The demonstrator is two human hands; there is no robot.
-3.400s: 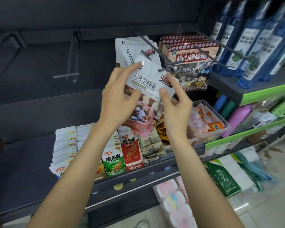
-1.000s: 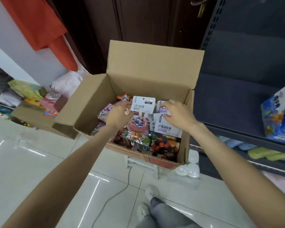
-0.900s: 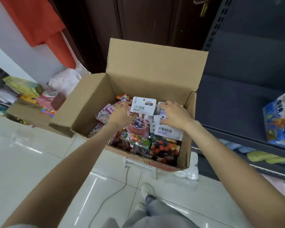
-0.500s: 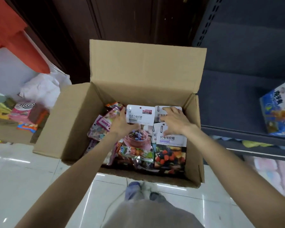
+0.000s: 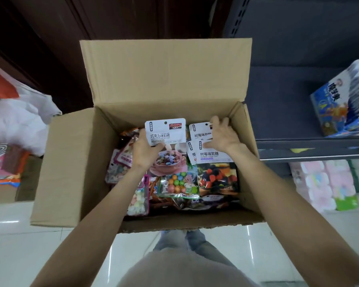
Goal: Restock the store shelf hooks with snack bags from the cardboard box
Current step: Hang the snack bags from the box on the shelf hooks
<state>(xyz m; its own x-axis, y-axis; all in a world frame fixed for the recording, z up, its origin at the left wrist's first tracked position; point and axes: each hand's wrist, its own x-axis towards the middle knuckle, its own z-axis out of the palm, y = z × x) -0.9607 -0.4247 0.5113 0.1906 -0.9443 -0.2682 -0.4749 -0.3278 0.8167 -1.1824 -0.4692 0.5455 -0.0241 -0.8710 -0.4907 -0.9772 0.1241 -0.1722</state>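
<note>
Two hands are working inside the open cardboard box (image 5: 77,166). The left hand (image 5: 144,153) is pinching a chocolate milk candy bag (image 5: 165,134) at the lower left corner of its white header card, thumb on the front and fingers behind, and is holding it upright above the other packs. The bag is looking light and soft below, with a stiffer flat header carrying the hang hole near its top edge; taking it by that header, as now, is probably the surest hold, since the glossy film body is likely slipping and crumpling under pressure. The hole is sitting above the pinch, free of the fingers, which should suit threading onto a hook. The right hand (image 5: 223,135) is lying with spread, mostly straight fingers across the headers of the raspberry gummy bags (image 5: 212,160) stacked at the box's right side, pressing or sorting rather than clearly gripping one. Beyond the box, dark shelving (image 5: 298,146) is standing at right.
</note>
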